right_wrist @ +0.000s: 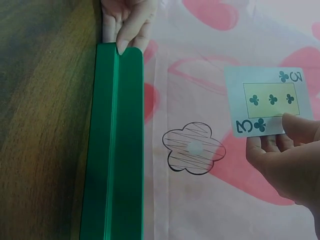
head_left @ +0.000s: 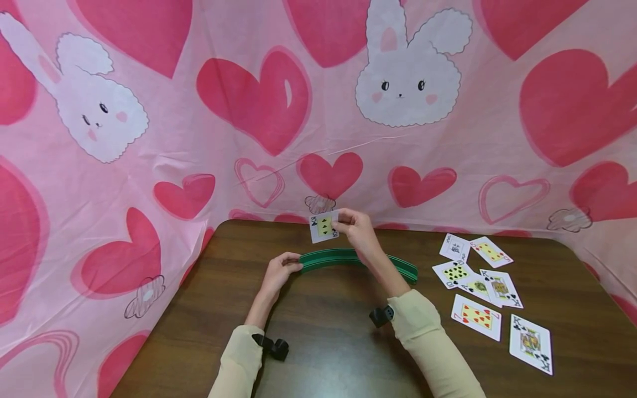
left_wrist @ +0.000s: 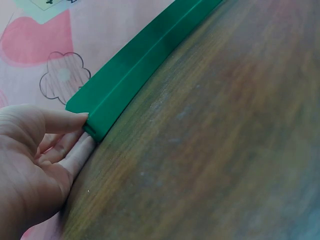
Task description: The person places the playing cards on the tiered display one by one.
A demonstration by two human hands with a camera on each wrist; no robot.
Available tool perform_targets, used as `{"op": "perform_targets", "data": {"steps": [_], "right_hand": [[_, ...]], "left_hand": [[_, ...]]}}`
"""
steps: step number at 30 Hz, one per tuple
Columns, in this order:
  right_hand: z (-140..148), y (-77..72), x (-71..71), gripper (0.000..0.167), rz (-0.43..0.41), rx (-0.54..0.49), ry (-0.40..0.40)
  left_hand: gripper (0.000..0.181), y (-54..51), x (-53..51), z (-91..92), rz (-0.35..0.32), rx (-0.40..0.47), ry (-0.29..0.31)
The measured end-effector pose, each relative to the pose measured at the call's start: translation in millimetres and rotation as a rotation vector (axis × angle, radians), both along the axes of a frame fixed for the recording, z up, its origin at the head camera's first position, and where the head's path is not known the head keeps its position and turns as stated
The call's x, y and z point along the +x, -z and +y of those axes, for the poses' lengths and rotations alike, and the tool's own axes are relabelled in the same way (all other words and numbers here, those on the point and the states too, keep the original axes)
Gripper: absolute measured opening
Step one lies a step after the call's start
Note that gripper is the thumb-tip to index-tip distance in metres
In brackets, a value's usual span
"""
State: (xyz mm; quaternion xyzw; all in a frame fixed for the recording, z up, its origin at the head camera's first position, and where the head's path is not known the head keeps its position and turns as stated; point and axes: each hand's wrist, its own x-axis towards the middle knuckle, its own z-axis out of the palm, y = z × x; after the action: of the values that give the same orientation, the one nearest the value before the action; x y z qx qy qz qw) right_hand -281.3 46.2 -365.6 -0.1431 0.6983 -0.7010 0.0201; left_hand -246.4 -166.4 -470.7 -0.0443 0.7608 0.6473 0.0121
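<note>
A curved green playing card holder (head_left: 328,257) stands on the table, and my left hand (head_left: 280,272) pinches its left end between thumb and fingers. The left wrist view shows the thumb on top of the holder's end (left_wrist: 107,107). Above and behind the holder, my right hand (head_left: 359,232) holds up a three of clubs (head_left: 323,226) by its right edge, face toward me. In the right wrist view the card (right_wrist: 270,92) is apart from the holder (right_wrist: 117,145). No cards show in the holder.
Several face-up cards lie at the right of the brown table (head_left: 328,342): a seven of hearts (head_left: 476,317), a king of clubs (head_left: 530,342), another king (head_left: 501,287), a ten of spades (head_left: 452,272) and others. A pink heart-patterned cloth (head_left: 338,132) hangs behind the table.
</note>
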Motion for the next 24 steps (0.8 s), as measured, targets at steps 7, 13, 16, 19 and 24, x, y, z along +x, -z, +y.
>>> {"op": "perform_targets", "data": {"steps": [7,13,16,19,24], "right_hand": [[-2.5,2.9,-0.6,0.020,-0.012,0.005,0.007],[-4.9,6.0,-1.6,0.020,-0.032,0.017,0.009],[-5.9,7.3,-1.7,0.019,-0.033,0.012,0.001],[-6.8,9.4,-2.5,0.020,-0.033,0.013,-0.001],[-9.0,12.9,-3.5,0.020,-0.044,0.017,0.000]], "left_hand": [[0.020,12.8,-6.6,-2.2,0.018,-0.010,-0.025],[0.024,-5.9,4.0,2.4,0.012,-0.016,-0.001],[0.025,-5.5,3.6,2.1,0.013,-0.022,0.007],[0.024,3.1,-2.0,-0.2,0.002,-0.009,-0.002],[0.022,15.5,-9.3,-1.6,-0.008,-0.001,-0.032]]}}
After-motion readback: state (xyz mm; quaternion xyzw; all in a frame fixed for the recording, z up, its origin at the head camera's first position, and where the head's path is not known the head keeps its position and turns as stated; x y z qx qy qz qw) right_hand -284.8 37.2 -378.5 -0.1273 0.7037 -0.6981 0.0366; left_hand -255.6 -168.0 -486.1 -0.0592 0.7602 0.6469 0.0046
